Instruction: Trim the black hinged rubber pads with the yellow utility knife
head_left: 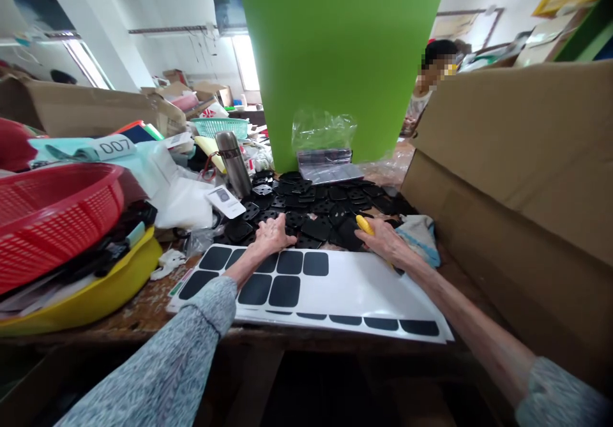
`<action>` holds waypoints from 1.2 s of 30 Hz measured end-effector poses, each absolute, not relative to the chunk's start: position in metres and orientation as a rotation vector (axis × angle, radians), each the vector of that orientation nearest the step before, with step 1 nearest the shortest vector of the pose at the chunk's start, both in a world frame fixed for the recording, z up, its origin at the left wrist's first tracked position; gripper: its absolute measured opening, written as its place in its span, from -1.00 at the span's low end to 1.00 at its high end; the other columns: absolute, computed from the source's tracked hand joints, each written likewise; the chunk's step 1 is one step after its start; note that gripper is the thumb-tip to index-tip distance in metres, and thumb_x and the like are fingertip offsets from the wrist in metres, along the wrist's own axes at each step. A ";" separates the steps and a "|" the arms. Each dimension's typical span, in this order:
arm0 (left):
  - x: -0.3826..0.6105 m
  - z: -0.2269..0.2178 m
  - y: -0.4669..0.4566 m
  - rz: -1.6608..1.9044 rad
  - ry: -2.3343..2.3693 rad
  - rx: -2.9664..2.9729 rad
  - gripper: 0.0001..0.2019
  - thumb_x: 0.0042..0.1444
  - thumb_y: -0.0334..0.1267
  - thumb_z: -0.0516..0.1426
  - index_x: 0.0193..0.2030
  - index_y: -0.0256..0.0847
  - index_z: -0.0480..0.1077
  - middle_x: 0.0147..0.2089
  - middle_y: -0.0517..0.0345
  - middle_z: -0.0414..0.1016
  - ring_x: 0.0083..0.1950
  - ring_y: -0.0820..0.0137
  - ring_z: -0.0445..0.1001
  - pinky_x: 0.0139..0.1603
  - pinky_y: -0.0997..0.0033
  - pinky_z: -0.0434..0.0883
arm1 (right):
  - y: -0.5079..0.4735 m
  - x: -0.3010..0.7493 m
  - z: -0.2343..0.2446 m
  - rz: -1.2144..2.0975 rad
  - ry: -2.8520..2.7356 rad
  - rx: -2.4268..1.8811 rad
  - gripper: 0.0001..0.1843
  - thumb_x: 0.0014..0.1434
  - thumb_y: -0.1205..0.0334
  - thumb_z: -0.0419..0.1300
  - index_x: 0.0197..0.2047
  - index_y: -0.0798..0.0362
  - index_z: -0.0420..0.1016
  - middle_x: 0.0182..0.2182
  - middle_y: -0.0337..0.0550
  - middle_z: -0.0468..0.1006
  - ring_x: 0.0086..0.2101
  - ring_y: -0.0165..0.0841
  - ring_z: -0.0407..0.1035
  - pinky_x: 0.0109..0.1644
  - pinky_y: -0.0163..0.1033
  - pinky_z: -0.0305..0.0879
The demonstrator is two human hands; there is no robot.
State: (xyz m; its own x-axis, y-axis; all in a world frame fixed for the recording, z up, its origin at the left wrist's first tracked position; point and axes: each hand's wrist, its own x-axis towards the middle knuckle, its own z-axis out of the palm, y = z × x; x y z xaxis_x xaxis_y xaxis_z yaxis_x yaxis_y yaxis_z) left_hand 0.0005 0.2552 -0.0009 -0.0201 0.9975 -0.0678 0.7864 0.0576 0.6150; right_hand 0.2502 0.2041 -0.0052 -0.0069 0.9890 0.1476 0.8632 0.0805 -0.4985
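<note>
My left hand reaches over the near edge of a heap of flat black plates, several of them with holes. Its thumb stands apart from the bent fingers, and I see nothing held in them. Around a yellow-handled tool my right hand is closed, at the right front of the heap; the tool's working end cannot be made out. Beneath both wrists lies a white sticker sheet with dark rounded squares on its left half and bare backing to the right. More sheets lie under it.
A cardboard box walls the right side, with a cloth beside it. To the left are a red basket, a yellow basin, a steel flask and a white card. Behind the heap stands a green panel; another person is beyond.
</note>
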 end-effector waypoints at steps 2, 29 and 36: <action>-0.008 0.002 0.260 0.616 1.761 1.701 -0.47 -0.37 -0.30 0.27 -0.13 -0.16 0.33 -0.09 -0.04 0.41 0.05 0.04 0.27 0.00 0.12 0.19 | 0.203 0.253 -0.009 0.327 -1.939 -1.814 -0.90 0.06 0.22 0.03 -0.45 0.04 0.25 -0.51 -0.21 0.38 -0.47 -0.39 0.25 -0.43 -0.34 0.04; -0.011 0.008 0.023 0.829 0.958 0.424 -0.45 0.03 -0.10 0.14 0.20 0.10 0.14 -0.08 0.13 0.51 -0.07 0.24 0.47 -0.06 0.28 0.36 | -0.005 0.133 -0.051 0.104 -2.013 -1.087 -0.43 -0.02 0.40 0.01 0.12 0.12 0.17 -0.04 0.06 0.45 -0.07 -0.10 0.36 -0.14 -0.05 0.42; -0.012 -0.014 -0.004 0.701 0.962 0.314 -0.46 0.03 -0.18 0.16 0.18 0.02 0.18 0.04 0.14 0.43 0.07 0.31 0.36 0.04 0.37 0.29 | -0.049 0.144 -0.071 0.317 -2.098 -1.173 -0.33 -0.01 0.44 0.00 0.21 0.07 0.01 0.04 0.05 0.38 0.02 -0.05 0.27 -0.09 0.05 0.36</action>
State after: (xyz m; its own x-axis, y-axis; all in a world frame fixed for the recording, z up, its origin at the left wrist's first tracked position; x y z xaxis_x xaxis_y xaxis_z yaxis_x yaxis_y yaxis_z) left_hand -0.0120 -0.0042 -0.0143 0.3768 0.6698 -0.6399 -0.4043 0.7404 0.5369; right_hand 0.1435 -0.0488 -0.0713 -0.3435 0.8202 0.4574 0.6483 0.5595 -0.5165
